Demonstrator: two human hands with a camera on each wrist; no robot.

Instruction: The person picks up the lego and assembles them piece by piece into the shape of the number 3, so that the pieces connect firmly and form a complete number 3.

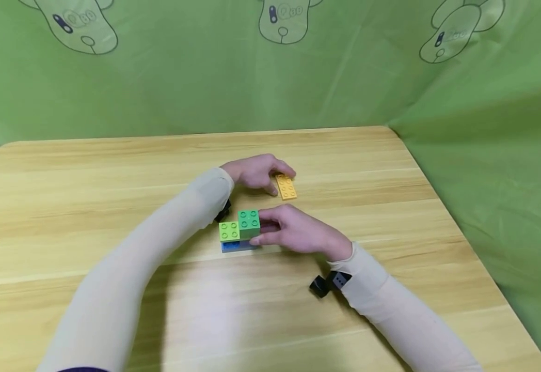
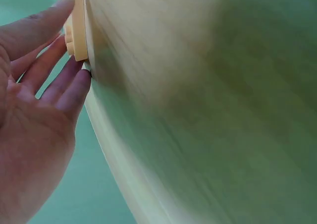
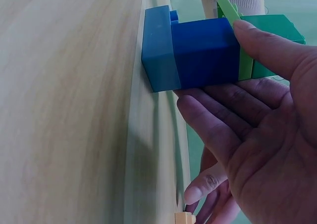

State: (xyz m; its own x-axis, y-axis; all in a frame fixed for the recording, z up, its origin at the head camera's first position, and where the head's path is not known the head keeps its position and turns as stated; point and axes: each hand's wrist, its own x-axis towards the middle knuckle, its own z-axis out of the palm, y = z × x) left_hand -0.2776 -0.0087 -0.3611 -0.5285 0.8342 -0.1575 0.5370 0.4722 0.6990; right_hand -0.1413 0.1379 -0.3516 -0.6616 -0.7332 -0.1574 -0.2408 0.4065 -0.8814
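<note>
At the middle of the table, my right hand (image 1: 298,230) holds a stack of toy building bricks, with the thumb on one side and the fingers on the other. From the bottom, the stack has a light blue brick (image 3: 161,48), a dark blue brick (image 3: 205,50), a lime plate (image 1: 228,231) and a green brick (image 1: 249,221). The lime plate sticks out leftward past the green brick in the head view. Farther back, my left hand (image 1: 256,171) pinches a thin yellow studded plate (image 1: 287,188) at its edges, close over the wood.
The wooden table (image 1: 89,206) has a green curtain (image 1: 182,88) with printed cartoon figures behind it and along its right side. Small black wrist cameras (image 1: 331,283) hang under the sleeves (image 1: 173,217).
</note>
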